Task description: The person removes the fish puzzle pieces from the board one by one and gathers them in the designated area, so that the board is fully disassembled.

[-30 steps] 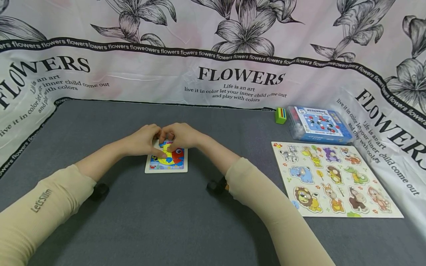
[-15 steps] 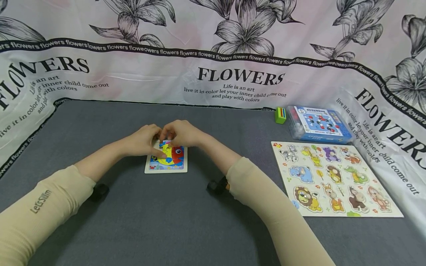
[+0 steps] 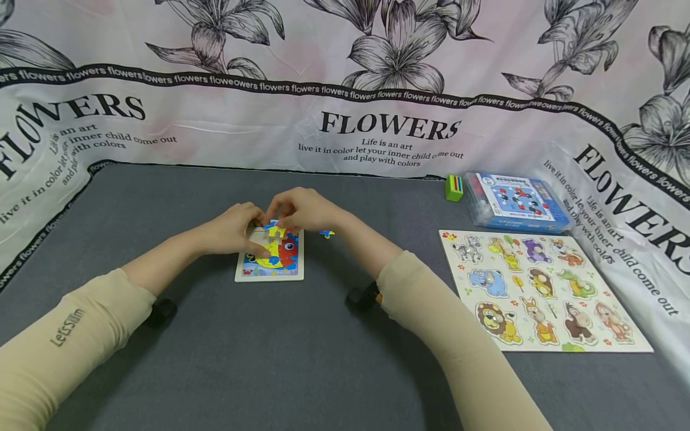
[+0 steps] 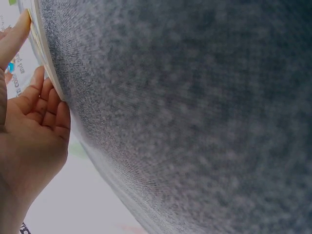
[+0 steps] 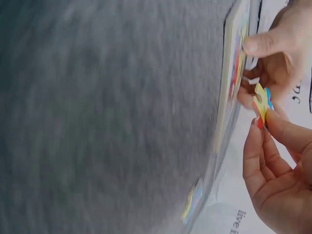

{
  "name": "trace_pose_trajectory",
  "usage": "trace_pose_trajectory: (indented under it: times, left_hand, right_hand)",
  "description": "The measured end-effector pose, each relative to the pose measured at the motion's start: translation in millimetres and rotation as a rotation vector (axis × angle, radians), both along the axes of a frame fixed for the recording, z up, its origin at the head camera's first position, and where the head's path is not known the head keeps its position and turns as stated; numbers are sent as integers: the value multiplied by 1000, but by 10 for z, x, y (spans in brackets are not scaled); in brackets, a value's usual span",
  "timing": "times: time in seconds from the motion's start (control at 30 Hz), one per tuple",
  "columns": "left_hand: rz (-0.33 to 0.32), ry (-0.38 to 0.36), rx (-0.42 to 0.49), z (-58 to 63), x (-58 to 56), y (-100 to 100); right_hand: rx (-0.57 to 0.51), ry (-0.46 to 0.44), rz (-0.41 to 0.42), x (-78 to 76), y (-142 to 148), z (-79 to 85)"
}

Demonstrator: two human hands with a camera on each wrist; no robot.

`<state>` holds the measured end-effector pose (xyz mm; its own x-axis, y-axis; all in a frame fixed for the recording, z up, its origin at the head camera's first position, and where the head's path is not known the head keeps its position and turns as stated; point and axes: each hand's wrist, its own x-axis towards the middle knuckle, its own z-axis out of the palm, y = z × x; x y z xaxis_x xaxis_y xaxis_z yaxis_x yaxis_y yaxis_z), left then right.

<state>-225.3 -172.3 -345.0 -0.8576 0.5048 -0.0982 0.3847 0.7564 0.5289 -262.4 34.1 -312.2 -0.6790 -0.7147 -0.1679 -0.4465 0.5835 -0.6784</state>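
A small jigsaw puzzle (image 3: 284, 261) with a colourful fish picture lies in a pale frame on the grey cloth. My left hand (image 3: 232, 227) grips the puzzle, thumb on the picture and fingers at its edge; the left wrist view shows this left hand (image 4: 34, 122) at the board's rim. Just above the puzzle's far part, my right hand (image 3: 308, 209) pinches a yellow, blue and red jigsaw piece (image 5: 263, 101) between thumb and fingertips. Bare pale backing shows at the upper left of the frame. Another loose jigsaw piece (image 3: 326, 234) lies right of the puzzle, under the right wrist.
A large animal puzzle board (image 3: 525, 293) lies at the right. Behind it are a blue box (image 3: 520, 202) with a clear side and a small green block (image 3: 454, 188) with coloured stripes. A flower-printed white curtain (image 3: 226, 134) stands along the table's back edge.
My right hand has risen slightly and shifted right and away, lifting the pinched jigsaw piece from the puzzle. The loose piece beside the puzzle has come into sight. My left hand stays put.
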Motion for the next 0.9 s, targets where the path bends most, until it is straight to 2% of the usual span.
trace_pose_trajectory:
  times: [0.43, 0.9]
  left_hand:
    - [9, 26, 0, -12, 14, 33]
    - [4, 28, 14, -19, 44, 32]
  right_hand:
    - [12, 18, -115, -103, 484, 102]
    - [47, -53, -218, -247, 991, 69]
